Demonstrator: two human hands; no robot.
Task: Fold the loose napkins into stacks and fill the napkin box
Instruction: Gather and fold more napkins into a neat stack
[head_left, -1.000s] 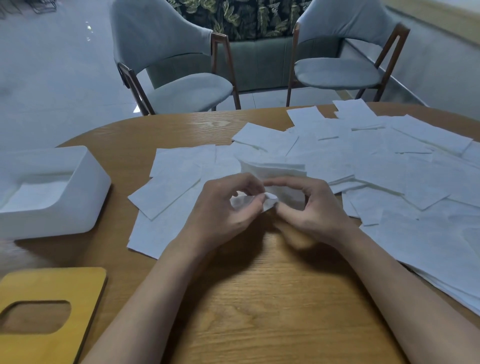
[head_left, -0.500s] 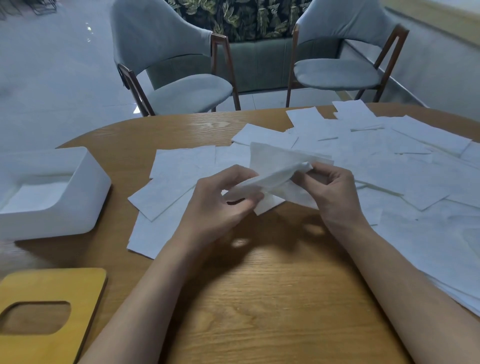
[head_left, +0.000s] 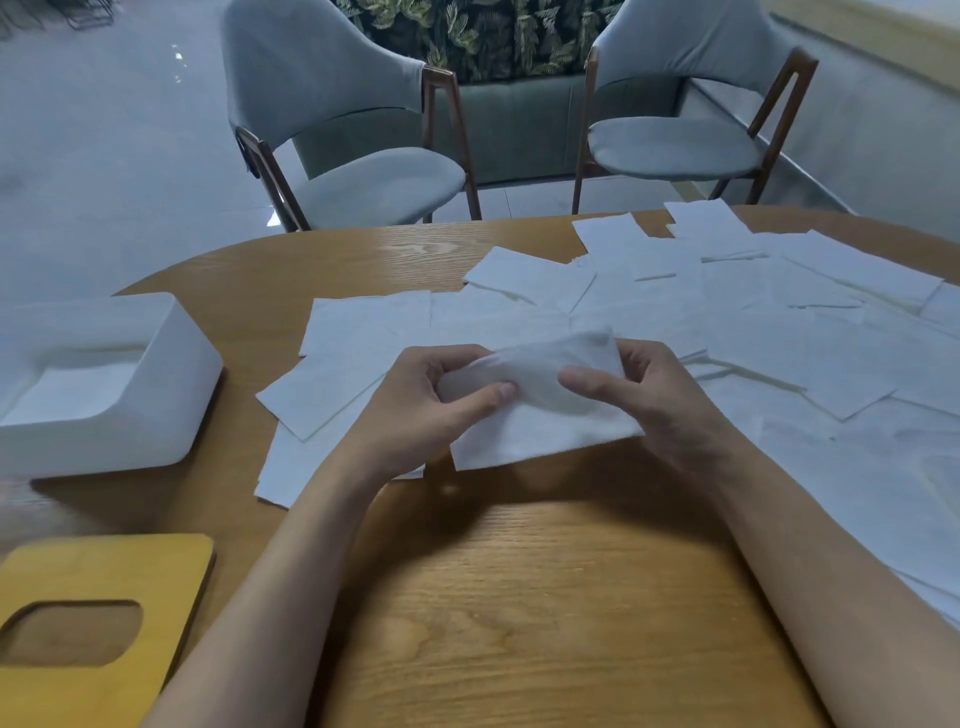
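Both hands hold one white napkin (head_left: 540, 415) above the wooden table (head_left: 519, 597). My left hand (head_left: 421, 410) pinches its left end between thumb and fingers. My right hand (head_left: 649, 400) grips its right end, thumb on top. The napkin's upper part is bunched and its lower part hangs flat toward me. Several loose white napkins (head_left: 779, 332) lie spread over the table's middle and right side. The white napkin box (head_left: 156, 395) stands open at the left with a few napkins inside.
The box's yellow wooden lid (head_left: 104, 571) with an oval slot lies at the near left corner. Two grey upholstered chairs (head_left: 363, 171) (head_left: 675, 140) stand beyond the table's far edge.
The hands have lifted the crumpled napkin from the table and moved apart, spreading it out wider between them.
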